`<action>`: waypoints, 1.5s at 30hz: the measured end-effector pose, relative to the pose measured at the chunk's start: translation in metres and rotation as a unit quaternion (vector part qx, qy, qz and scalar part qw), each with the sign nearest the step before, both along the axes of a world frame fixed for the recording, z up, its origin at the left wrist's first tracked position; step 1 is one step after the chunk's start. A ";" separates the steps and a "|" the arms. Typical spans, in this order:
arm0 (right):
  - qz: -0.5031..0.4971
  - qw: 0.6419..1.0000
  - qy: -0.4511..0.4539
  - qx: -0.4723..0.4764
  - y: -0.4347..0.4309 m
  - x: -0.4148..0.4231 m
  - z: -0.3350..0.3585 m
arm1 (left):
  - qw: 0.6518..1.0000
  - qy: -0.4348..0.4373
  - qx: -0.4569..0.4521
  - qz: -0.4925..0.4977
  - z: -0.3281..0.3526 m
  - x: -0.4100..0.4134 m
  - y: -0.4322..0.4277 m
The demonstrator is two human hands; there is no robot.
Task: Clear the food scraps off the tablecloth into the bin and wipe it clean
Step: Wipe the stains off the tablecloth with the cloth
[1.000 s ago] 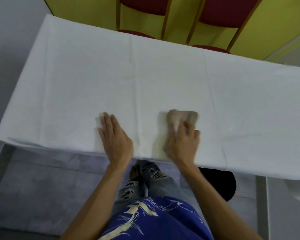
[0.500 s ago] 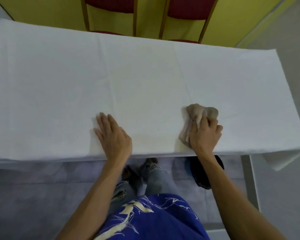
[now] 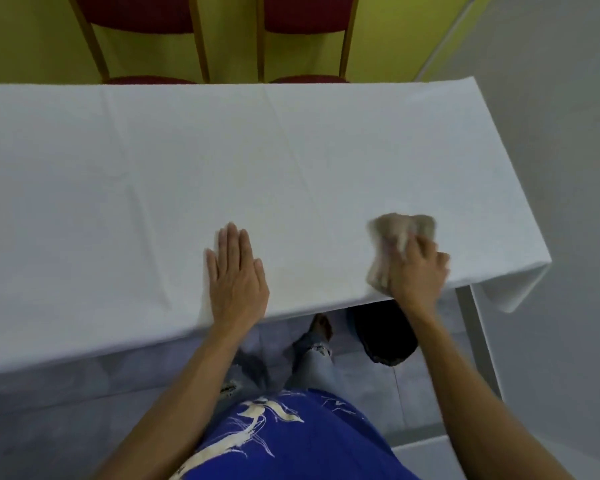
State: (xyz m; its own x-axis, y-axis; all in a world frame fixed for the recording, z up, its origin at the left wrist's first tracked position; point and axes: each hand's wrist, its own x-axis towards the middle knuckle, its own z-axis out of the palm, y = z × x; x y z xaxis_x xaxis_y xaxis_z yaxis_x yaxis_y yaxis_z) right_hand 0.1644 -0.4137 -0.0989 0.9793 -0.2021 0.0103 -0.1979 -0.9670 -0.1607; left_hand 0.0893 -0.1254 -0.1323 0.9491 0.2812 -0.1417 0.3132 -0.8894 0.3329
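Covering the whole table, the white tablecloth (image 3: 291, 161) lies smooth, woven, with faint fold creases running near to far. I see a crumpled beige rag (image 3: 392, 244), motion-blurred, pressed on it near the right near edge under the right hand (image 3: 414, 271), fingers curled over the rag. Left hand (image 3: 238, 282) lies flat, fingers together. Dark round bin (image 3: 385, 334) sits below the near edge.
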 end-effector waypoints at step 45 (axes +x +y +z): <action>0.225 0.972 -0.017 0.068 -0.048 0.104 -0.001 | 0.999 0.006 0.003 0.038 0.009 0.154 -0.193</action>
State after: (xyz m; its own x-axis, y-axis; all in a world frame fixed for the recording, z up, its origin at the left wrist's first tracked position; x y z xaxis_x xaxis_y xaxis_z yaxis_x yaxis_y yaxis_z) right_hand 0.2681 -0.4620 -0.0994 0.9683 0.2454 0.0466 0.2481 -0.9235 -0.2926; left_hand 0.2431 -0.3188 -0.1229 0.9234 0.3528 -0.1516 0.3836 -0.8652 0.3230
